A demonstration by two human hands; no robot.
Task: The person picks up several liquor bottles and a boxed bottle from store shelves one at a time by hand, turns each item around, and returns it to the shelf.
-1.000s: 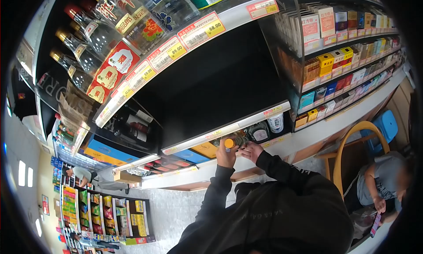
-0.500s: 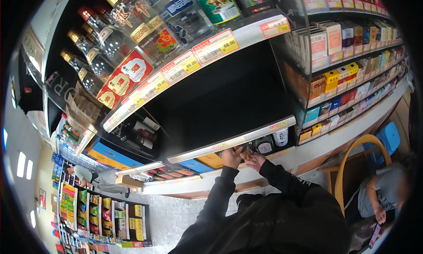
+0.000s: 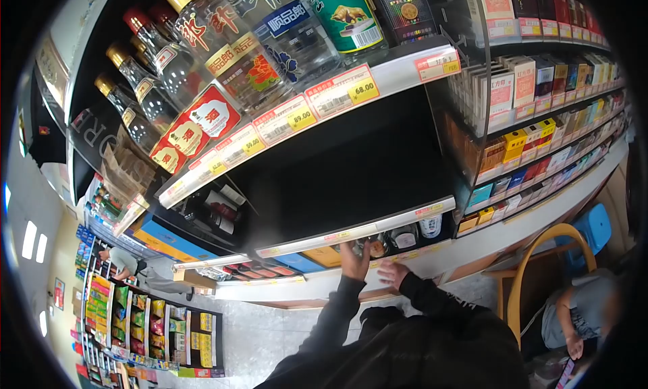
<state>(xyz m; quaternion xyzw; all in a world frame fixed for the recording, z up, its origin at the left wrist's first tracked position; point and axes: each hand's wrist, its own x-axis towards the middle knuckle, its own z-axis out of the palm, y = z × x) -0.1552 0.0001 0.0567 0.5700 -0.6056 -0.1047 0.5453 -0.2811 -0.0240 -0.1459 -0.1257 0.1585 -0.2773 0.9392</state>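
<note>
My left hand (image 3: 354, 262) reaches up to the low shelf, its fingers and thumb around a small glass bottle (image 3: 358, 246). The shelf lip hides part of the bottle and of the fingertips. My right hand (image 3: 393, 273) is apart from the bottles, just in front of the shelf's lower edge, with its fingers spread and nothing in them. Right of my left hand stands another bottle (image 3: 376, 246), then a round-shouldered bottle (image 3: 405, 237) and a white-labelled one (image 3: 430, 225). An orange box (image 3: 324, 256) stands to the left.
Above is a dark shelf space (image 3: 351, 166) under a priced shelf edge (image 3: 310, 115) holding liquor bottles (image 3: 236, 65). Cigarette packs (image 3: 526, 142) fill the right rack. A wooden chair (image 3: 520, 281) and a seated person (image 3: 580, 315) are at right. Another person (image 3: 125, 262) is at far left, near a snack rack (image 3: 155, 321).
My right hand has come away from the bottles, down and a little right, and its fingers have spread. My left hand has shifted slightly down and stays at the shelf. The view has tilted slightly.
</note>
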